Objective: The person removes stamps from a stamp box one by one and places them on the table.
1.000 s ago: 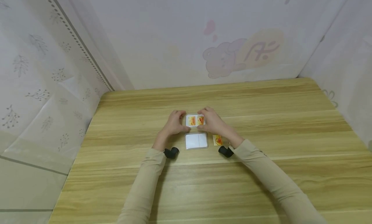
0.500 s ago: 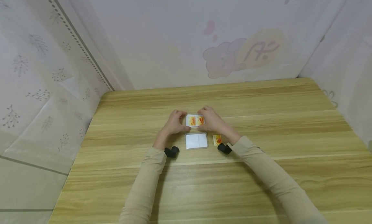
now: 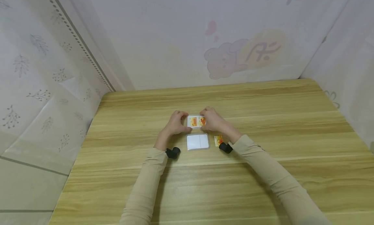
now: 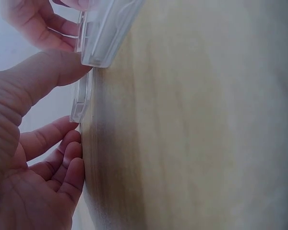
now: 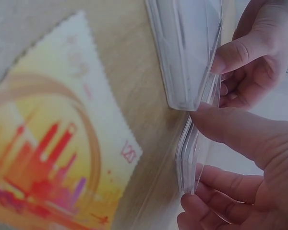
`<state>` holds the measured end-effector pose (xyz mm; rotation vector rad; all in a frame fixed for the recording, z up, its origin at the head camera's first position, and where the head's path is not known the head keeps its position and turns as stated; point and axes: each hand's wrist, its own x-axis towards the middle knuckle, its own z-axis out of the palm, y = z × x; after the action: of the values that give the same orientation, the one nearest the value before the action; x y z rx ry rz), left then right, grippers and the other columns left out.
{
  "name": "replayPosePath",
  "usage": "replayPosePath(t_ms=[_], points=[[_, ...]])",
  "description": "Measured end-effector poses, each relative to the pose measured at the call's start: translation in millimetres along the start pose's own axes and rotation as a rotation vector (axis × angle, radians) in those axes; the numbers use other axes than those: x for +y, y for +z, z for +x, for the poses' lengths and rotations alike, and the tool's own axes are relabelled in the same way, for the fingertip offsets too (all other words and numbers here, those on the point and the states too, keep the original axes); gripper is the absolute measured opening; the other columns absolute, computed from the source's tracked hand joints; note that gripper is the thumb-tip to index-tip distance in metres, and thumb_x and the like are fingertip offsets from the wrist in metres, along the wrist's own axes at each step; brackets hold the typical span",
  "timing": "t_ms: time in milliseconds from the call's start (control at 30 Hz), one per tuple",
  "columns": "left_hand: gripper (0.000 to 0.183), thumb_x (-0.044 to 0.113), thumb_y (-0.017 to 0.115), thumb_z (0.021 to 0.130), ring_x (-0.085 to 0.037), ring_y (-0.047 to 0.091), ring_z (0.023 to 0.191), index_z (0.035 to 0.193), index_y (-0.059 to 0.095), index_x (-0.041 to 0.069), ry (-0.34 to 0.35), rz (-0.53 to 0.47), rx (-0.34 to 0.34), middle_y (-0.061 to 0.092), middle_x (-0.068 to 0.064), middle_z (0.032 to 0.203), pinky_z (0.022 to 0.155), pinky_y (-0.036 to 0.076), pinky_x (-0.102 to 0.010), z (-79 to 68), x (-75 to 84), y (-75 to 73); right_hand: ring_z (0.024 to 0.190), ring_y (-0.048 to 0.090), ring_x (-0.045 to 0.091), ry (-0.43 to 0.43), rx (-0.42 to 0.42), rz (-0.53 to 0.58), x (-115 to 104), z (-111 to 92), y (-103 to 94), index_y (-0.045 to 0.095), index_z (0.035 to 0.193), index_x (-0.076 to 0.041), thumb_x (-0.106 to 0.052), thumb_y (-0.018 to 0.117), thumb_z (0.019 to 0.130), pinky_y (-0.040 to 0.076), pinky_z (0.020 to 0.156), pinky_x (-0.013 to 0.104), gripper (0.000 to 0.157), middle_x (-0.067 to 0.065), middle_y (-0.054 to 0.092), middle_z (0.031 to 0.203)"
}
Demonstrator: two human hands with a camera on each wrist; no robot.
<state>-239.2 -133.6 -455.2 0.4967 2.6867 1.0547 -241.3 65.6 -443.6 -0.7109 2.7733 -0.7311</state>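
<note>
Right wrist point(image 3: 236, 136) edged forward — stamp case point(image 3: 198, 121) between left fingers point(image 3: 183, 114) and right fingers point(image 3: 205, 112).

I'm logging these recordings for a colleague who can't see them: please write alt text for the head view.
A person's left hand and right hand hold opposite ends of a clear case showing two stamps, at a wooden table. Nearer the person lies a second case, plain white, with a loose stamp to its right.
</note>
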Motion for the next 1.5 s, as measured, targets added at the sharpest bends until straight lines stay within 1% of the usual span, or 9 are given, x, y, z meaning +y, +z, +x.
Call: replayPosePath(t_ms=[267,467,633,867,1200,1500], points=[[0.065,0.014,0.08,0.07,-0.029,0.044,0.108,0.124,0.051,-0.007,-0.016,0.009,0.002,0.047,-0.018,0.116,0.095,0.038,-0.039,1.7,-0.9,1.1,0.106,0.045,0.032,-0.025,-0.01,0.0,-0.3,0.7,-1.8,0.053,0.122,0.01,-0.014,0.079,0.073,0.043,0.089,0.039,0.06,0.02,0.051,0.117],[0.065,0.014,0.08,0.071,-0.029,0.043,0.108,0.125,0.051,-0.006,-0.024,0.001,-0.003,0.046,-0.017,0.117,0.096,0.038,-0.039,2.7,-1.4,0.9,0.107,0.045,0.033,-0.041,0.0,0.0,0.2,1.2,-2.4,0.054,0.121,0.011,-0.013,0.078,0.072,0.043,0.09,0.04,0.06,0.022,0.051,0.117],[0.065,0.015,0.08,0.071,-0.028,0.043,0.107,0.125,0.051,-0.006,-0.023,0.003,-0.006,0.046,-0.016,0.116,0.095,0.038,-0.039,2.7,-1.1,0.8,0.105,0.045,0.033,-0.055,0.007,0.006,1.4,1.3,-2.5,0.054,0.119,0.012,-0.012,0.078,0.072,0.043,0.089,0.039,0.059,0.022,0.052,0.115],[0.066,0.015,0.08,0.071,-0.027,0.042,0.106,0.126,0.05,-0.006,-0.033,0.002,-0.01,0.045,-0.016,0.115,0.094,0.038,-0.038,2.3,0.2,0.3,0.105,0.047,0.034,-0.072,0.021,-0.013,2.2,2.1,-2.6,0.054,0.118,0.013,-0.012,0.078,0.07,0.044,0.09,0.04,0.059,0.022,0.053,0.114],[0.066,0.015,0.08,0.07,-0.028,0.042,0.107,0.126,0.051,-0.006,-0.026,0.013,-0.008,0.046,-0.016,0.116,0.095,0.038,-0.038,3.4,-1.1,1.2,0.107,0.046,0.034,-0.055,0.008,0.02,2.5,2.1,-3.1,0.053,0.12,0.013,-0.012,0.078,0.071,0.044,0.09,0.039,0.06,0.022,0.052,0.116],[0.067,0.014,0.08,0.07,-0.028,0.041,0.107,0.126,0.05,-0.006,-0.032,0.007,-0.015,0.045,-0.016,0.116,0.095,0.038,-0.039,1.5,0.3,0.5,0.104,0.046,0.031,-0.036,0.003,0.041,3.4,0.0,-5.2,0.052,0.122,0.012,-0.012,0.077,0.071,0.044,0.088,0.038,0.062,0.02,0.052,0.114]])
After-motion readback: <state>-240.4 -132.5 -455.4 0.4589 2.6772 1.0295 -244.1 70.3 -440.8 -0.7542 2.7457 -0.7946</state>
